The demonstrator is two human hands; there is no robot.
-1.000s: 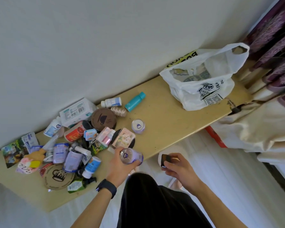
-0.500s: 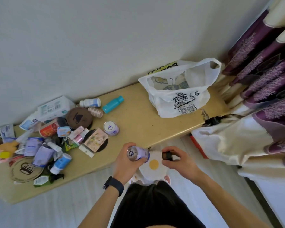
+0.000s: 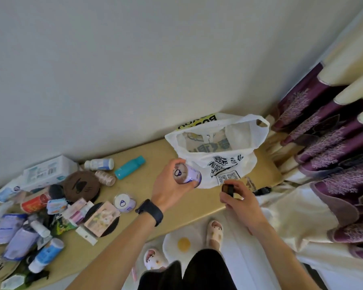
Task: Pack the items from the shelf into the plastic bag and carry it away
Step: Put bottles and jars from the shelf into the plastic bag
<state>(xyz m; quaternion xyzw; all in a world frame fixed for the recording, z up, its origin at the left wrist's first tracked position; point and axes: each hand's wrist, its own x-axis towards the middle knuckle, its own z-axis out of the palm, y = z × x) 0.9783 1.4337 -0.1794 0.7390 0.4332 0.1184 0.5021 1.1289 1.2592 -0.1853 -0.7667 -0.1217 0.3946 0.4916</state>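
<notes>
Just at bag's (image 3: 228, 164) side: hands (image 3: 168, 190) (image 3: 238, 203) with jar (image 3: 187, 174), item (image 3: 227, 189)

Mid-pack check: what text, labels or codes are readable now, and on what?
White plastic bag: black Chinese characters and a QR code, too blurred to read.
Yellow pack behind it: bold black letters, upside down, unreadable.
White cardboard box: barcode, print too small.
Purple can in left hand: drop logo, no words.
</notes>
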